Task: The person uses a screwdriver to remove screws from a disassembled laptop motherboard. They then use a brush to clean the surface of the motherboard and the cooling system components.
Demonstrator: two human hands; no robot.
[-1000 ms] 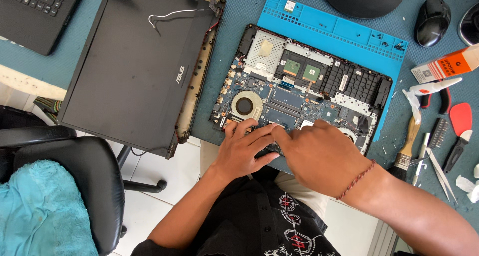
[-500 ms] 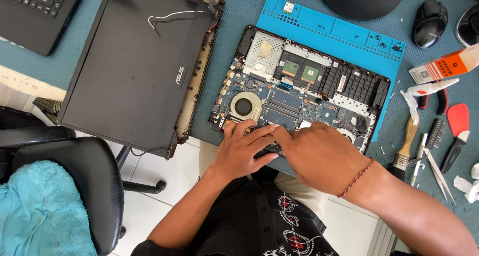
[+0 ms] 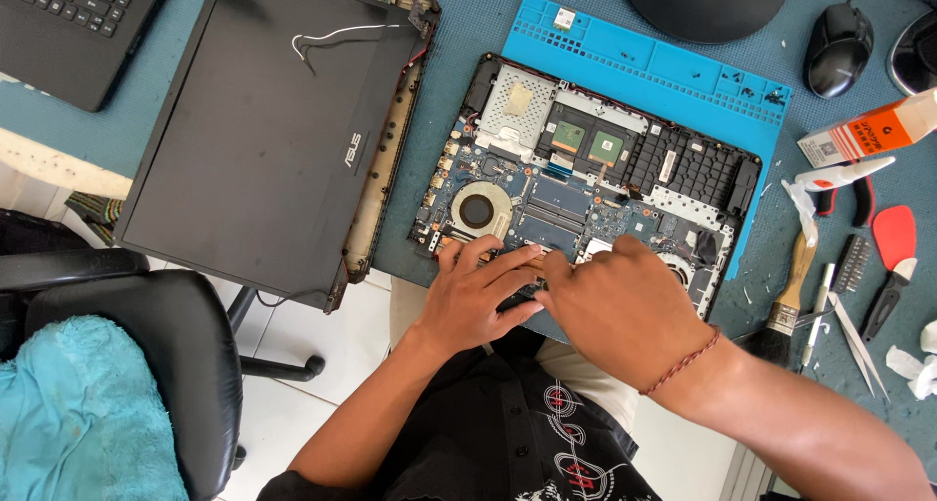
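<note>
Lid: the black laptop lid (image 3: 268, 135) lies flat on the bench, left of the opened laptop (image 3: 586, 174).
Left hand: your left hand (image 3: 476, 301) presses its spread fingers on the laptop's near edge.
Right hand: your right hand (image 3: 625, 311) lies beside it, fingers curled; what they pinch I cannot tell.
Brush: the brush (image 3: 791, 286) lies right of the laptop.

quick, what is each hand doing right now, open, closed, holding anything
Left hand: fingers spread on the near edge of the opened laptop base; grip cannot be told.
Right hand: curled, pressing the same edge; grip cannot be told.
</note>
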